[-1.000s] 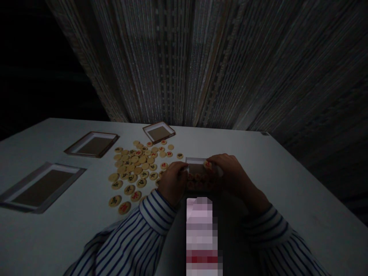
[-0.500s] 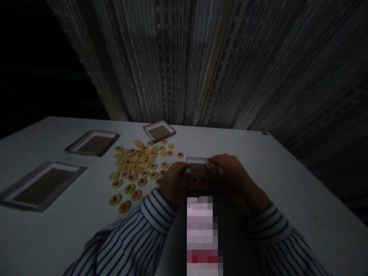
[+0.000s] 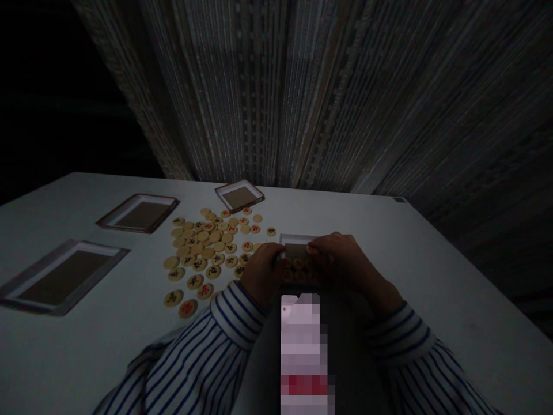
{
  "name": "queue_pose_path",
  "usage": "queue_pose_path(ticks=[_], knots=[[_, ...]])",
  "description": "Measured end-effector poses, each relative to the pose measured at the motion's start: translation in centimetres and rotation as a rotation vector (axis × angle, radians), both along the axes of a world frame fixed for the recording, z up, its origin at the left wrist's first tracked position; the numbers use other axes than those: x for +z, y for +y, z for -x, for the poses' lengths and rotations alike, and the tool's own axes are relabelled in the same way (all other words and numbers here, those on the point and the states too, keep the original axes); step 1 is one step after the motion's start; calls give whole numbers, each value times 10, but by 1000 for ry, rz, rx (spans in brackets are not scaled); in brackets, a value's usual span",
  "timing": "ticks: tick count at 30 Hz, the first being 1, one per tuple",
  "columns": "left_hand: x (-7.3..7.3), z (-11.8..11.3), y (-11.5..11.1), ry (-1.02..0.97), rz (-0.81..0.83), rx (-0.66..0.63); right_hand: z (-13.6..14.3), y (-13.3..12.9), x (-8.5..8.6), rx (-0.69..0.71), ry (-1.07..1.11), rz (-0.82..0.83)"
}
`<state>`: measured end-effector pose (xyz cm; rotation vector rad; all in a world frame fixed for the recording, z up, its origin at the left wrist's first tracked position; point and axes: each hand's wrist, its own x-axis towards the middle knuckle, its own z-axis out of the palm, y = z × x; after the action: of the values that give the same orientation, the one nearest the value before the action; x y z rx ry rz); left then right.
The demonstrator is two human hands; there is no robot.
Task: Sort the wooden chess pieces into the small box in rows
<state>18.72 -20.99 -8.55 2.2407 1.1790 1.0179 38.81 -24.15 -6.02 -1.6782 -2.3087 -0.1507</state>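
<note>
A small open box [image 3: 296, 238] stands before me, with several round Chinese chess pieces [image 3: 298, 264] with red characters lined up in its near part. Its bare brown bottom shows at the far part. My left hand [image 3: 262, 270] is closed on the box's left side, thumb at the rim. Over the box's right part, my right hand [image 3: 343, 256] pinches one chess piece [image 3: 311, 249] between thumb and fingers. The right fingers hide that side of the box. Left of my left hand lies a loose spread of chess pieces [image 3: 207, 237], some red, some black, some blank side up.
Three more open boxes or lids lie on the white table [image 3: 345, 213]: a grey one [image 3: 38, 259] at left, a brown-edged one [image 3: 97, 223] behind it, another [image 3: 218, 193] at the back. A lit, pixelated phone screen [image 3: 302, 351] is near my body. A striped curtain [image 3: 276, 86] hangs behind.
My right hand has shifted slightly left and down over the box with the chess piece, which is now more covered by the fingers. My left hand stays at the box.
</note>
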Motion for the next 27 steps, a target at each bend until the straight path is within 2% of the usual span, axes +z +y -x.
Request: queue_pose_path(ticks=[18, 27], knots=[[-1, 0, 0, -12, -6, 4, -1, -1, -1, 39, -30, 27], [0, -1, -1, 20, -9, 9, 0, -2, -2, 3, -51, 44]])
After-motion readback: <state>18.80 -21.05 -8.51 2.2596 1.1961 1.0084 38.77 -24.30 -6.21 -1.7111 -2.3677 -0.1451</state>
